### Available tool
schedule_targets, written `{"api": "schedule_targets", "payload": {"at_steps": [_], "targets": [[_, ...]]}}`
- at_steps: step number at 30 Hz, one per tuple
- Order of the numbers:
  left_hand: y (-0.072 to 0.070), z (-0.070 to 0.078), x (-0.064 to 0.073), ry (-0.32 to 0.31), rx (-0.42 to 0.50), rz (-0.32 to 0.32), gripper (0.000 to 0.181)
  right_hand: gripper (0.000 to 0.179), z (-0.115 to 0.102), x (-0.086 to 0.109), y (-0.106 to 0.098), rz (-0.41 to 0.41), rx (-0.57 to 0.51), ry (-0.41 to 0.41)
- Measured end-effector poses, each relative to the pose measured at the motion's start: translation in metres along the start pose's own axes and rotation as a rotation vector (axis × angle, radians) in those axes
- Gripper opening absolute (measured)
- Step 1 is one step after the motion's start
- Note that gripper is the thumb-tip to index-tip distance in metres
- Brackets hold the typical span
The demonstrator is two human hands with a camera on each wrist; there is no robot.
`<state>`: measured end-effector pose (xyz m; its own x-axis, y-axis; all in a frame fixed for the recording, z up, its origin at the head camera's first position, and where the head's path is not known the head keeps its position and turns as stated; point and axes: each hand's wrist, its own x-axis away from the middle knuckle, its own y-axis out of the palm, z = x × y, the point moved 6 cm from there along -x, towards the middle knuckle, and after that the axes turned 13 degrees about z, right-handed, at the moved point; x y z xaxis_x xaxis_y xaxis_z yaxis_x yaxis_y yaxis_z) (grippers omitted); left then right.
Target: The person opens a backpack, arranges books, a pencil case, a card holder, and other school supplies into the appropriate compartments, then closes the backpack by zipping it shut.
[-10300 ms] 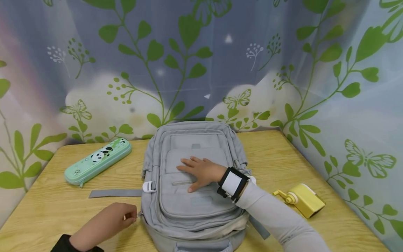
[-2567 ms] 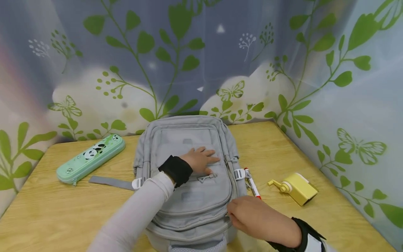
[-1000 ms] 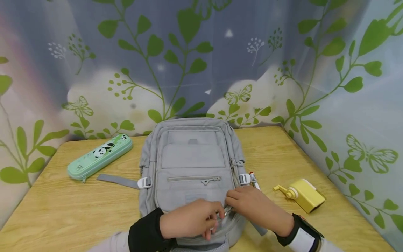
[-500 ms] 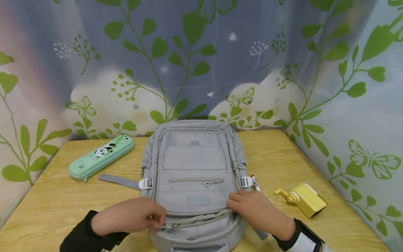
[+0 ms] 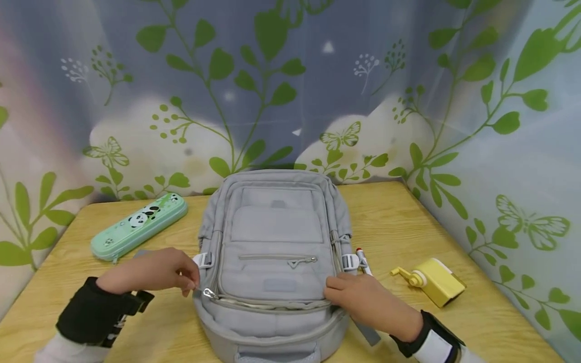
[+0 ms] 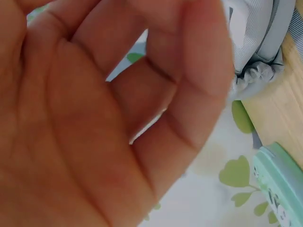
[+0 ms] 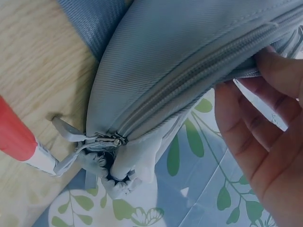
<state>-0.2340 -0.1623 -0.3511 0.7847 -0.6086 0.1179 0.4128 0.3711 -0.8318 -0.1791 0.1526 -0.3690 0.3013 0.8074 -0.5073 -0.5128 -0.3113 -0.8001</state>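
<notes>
A grey backpack (image 5: 277,227) lies front up on the wooden table, its carry handle towards me. A curved zip runs across its near part, with a metal zip pull (image 5: 210,293) at the left end. My left hand (image 5: 156,272) hovers just left of this pull, fingers loosely bent, a small gap showing between fingertips and pull. In the left wrist view the palm (image 6: 71,127) shows nothing in it. At the backpack's right side my right hand (image 5: 367,302) pinches the fabric edge beside the zip; the right wrist view shows the thumb (image 7: 279,71) on that edge.
A mint pencil case (image 5: 140,227) with a panda print lies at the back left. A white marker with red ends (image 5: 364,261) sits against the backpack's right side. Further right is a yellow pencil sharpener (image 5: 436,282) with a crank. A leaf-patterned curtain (image 5: 272,91) hangs behind.
My left hand has carried the zip pull leftwards along the near zip to the backpack's left side and now stands just off it. The right hand keeps its hold on the right edge.
</notes>
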Motion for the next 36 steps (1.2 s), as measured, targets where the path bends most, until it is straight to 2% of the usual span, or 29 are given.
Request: {"api": "schedule_targets", "payload": {"at_steps": [3,5,9,13,15,19,23,27,30,33,36], "targets": [[0.006,-0.001,0.005,-0.006,0.073,-0.032,0.012,0.029,-0.001,0.000,0.001,-0.033,-0.019,0.016],[0.012,0.003,0.009,0.019,0.148,-0.061,0.012,0.025,0.001,0.001,-0.002,-0.079,-0.062,0.050],[0.022,0.022,0.015,0.133,0.231,-0.092,0.016,0.020,0.001,-0.007,-0.009,-0.145,-0.231,0.113],[0.029,0.042,0.013,0.206,0.219,-0.063,0.016,0.022,-0.017,-0.030,-0.010,-0.122,-0.346,0.061],[0.030,0.050,0.011,0.205,0.216,-0.044,0.016,0.025,-0.030,-0.043,-0.006,-0.116,-0.322,0.012],[0.031,0.057,0.011,0.200,0.228,-0.028,0.016,0.021,-0.049,-0.062,0.006,-0.116,-0.180,-0.061],[0.029,0.054,0.015,0.230,0.219,-0.017,0.014,0.023,-0.057,-0.067,0.015,-0.134,-0.128,-0.070],[0.024,0.047,0.017,0.234,0.200,-0.009,0.016,0.019,-0.060,-0.068,0.020,-0.135,-0.171,-0.054],[0.016,0.038,0.019,0.190,0.151,0.017,0.018,0.012,-0.062,-0.070,0.020,-0.122,-0.189,-0.073],[0.005,0.025,0.020,0.134,0.079,0.060,0.016,0.012,-0.061,-0.070,0.016,-0.121,-0.204,-0.093],[-0.004,0.012,0.016,0.064,-0.013,0.124,0.014,0.013,-0.060,-0.070,0.011,-0.131,-0.214,-0.111]]}}
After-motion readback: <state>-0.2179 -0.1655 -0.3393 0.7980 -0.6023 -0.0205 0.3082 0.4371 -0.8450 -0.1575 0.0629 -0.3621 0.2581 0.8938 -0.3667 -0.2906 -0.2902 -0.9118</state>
